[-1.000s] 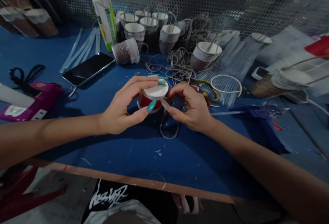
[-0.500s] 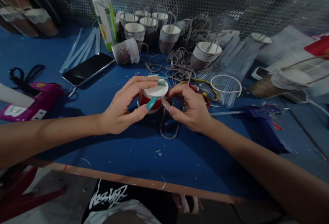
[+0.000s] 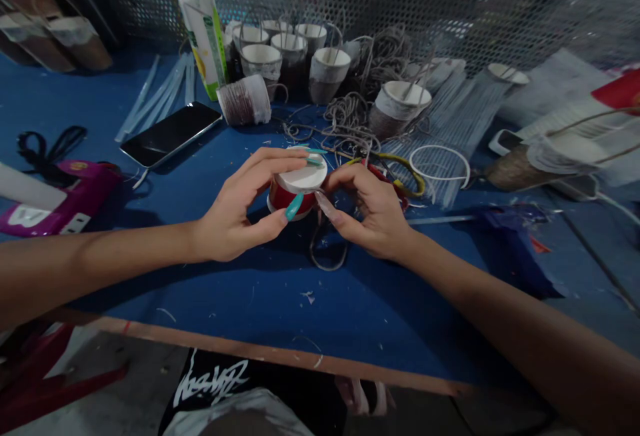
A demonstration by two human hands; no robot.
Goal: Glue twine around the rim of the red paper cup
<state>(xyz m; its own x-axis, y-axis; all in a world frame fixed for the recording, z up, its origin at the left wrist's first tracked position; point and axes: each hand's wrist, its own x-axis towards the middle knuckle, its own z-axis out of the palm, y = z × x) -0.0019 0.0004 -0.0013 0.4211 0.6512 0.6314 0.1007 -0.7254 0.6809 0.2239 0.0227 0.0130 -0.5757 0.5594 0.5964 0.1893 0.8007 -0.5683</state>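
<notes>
A red and white paper cup (image 3: 303,178) stands upside down on the blue table, its white base facing up. My left hand (image 3: 235,206) grips it from the left, fingers over the base and thumb against the red side. At the cup's right edge, my right hand (image 3: 373,209) is closed, thumb and forefinger pinching a thin grey-brown cord (image 3: 327,268). The cord hangs below that hand in a loop on the table. Part of the cup's far side is hidden by my fingers.
Several cord-wrapped cups (image 3: 330,66) stand at the back beside tangled cord (image 3: 347,113). Clear glue sticks (image 3: 453,116) lie to the right. A phone (image 3: 173,133), a drink carton (image 3: 204,43) and a purple glue gun (image 3: 90,186) are on the left.
Both thumbs have shifted slightly at the cup's near side, the left one a little lower. The cup and the other things have stayed put.
</notes>
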